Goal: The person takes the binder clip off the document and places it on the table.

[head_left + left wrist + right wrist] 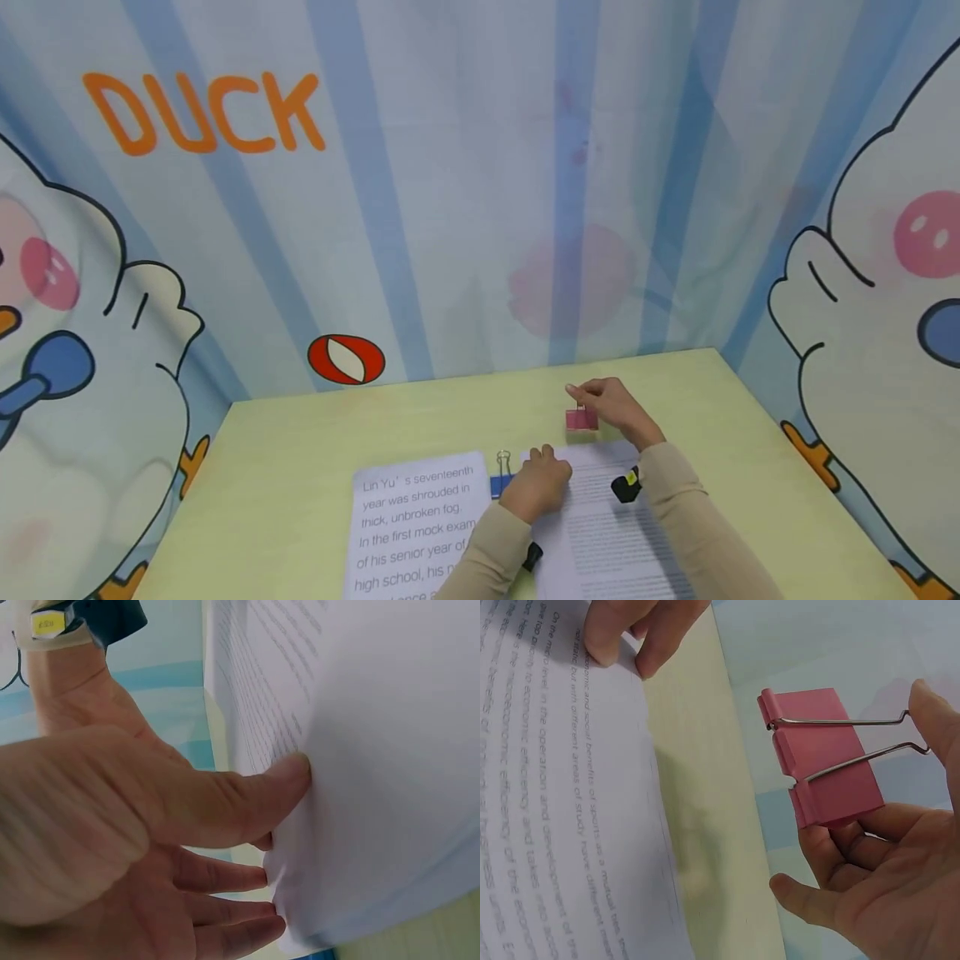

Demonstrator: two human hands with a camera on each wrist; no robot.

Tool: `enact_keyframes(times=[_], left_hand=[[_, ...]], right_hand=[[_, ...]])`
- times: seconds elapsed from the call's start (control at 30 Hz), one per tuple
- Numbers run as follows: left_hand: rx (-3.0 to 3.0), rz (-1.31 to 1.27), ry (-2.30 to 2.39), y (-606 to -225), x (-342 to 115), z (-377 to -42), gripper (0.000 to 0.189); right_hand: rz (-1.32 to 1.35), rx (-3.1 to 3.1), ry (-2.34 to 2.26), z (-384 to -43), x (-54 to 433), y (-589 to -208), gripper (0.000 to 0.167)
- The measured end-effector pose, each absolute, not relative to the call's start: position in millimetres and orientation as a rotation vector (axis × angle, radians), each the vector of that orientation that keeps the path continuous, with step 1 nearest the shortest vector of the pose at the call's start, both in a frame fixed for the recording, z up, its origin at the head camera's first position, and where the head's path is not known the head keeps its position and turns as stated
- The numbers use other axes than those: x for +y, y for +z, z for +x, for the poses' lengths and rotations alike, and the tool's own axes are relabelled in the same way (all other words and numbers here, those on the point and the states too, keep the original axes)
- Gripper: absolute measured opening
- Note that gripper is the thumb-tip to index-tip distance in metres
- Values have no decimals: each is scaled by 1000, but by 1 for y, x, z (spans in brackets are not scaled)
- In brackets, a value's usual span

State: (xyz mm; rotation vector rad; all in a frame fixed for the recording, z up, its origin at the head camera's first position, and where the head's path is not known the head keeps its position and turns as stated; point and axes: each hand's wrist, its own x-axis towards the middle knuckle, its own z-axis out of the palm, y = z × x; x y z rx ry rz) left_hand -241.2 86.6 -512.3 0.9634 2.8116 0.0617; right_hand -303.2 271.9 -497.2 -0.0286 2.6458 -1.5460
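Observation:
My right hand [615,408] holds a pink binder clip [829,757] by its wire handles, just beyond the far edge of a stack of printed sheets [600,533]. In the right wrist view the clip's mouth faces the stack, with a gap between them. At the stack's upper left corner, my left hand [536,483] pinches the sheets. Its thumb lies on the printed face in the left wrist view, and the other fingers are at the edge. A blue binder clip [498,486] with raised wire handles shows just left of this hand, partly hidden.
Left of the stack lies a second set of sheets [408,525] in large print, its lower right part hidden by my left sleeve. All of it is on a pale yellow table [277,475]. A striped curtain [465,208] with cartoon ducks rises behind the table.

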Motion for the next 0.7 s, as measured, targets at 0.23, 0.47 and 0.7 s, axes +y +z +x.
enact_keyframes(times=[0.23,0.47,0.7], left_hand=[[2806,943,59,-508,89,-241,5],[2779,966,21,-509,89,-242,7],[2754,918,-2,-513,88,-244,4]], right_hand=[[-30,2679,-1507,-301,280,-489,59],[-4,2673,-1494,-290,295,-486,57],[28,2661,-1527,-277,305,-490,57]])
